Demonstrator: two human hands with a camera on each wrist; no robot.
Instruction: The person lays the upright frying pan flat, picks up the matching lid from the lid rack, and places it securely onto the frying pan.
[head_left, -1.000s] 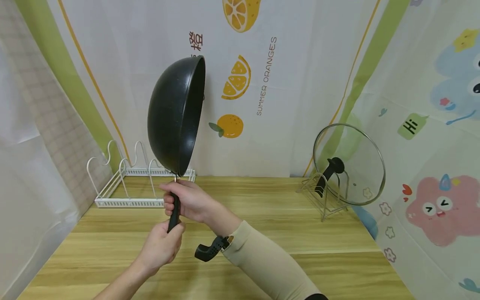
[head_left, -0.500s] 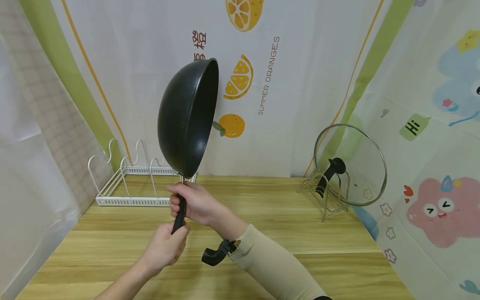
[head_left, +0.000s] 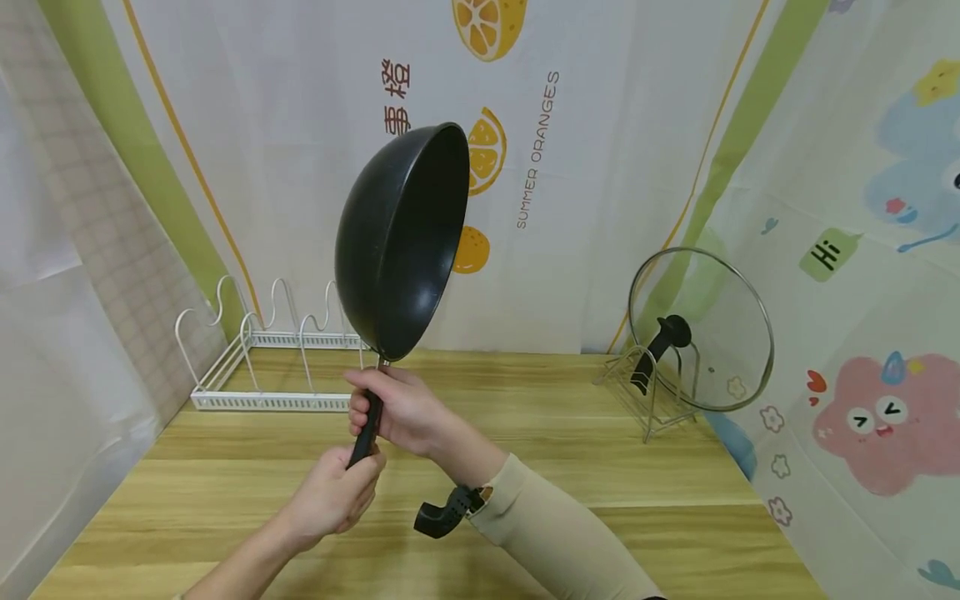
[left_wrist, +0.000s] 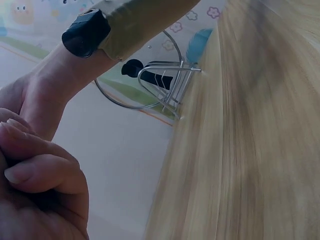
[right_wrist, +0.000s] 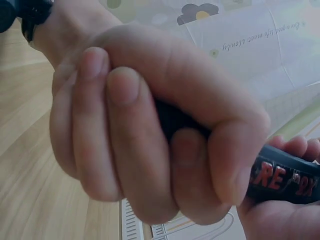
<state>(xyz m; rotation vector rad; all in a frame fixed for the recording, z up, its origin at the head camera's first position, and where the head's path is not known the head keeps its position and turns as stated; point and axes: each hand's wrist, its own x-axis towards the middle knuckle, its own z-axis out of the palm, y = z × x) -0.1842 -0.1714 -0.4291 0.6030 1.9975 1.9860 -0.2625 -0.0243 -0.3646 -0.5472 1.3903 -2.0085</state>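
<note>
A deep black wok [head_left: 397,250] is held up above the table in the head view, its bowl on top and its hollow side turned to the right. My right hand [head_left: 405,408] grips the upper part of the black handle [head_left: 367,429], close under the bowl. Lower down, my left hand [head_left: 333,492] holds the handle's end. In the right wrist view the left hand's fingers [right_wrist: 135,135] curl around the handle, and red lettering shows on the stretch between both hands. The left wrist view has the left hand's curled fingers [left_wrist: 50,175] at lower left, with the wok out of frame.
A white wire rack [head_left: 270,402] stands at the back left of the wooden table [head_left: 540,467], behind the hands. At the right, a glass lid [head_left: 712,325] with a black knob leans in a small metal stand [head_left: 652,408]. Printed curtains [head_left: 585,292] hang behind and on both sides.
The wok has moved to the right and tilted further that way, so more of its hollow side shows. Both hands keep their grip and have shifted slightly right with it.
</note>
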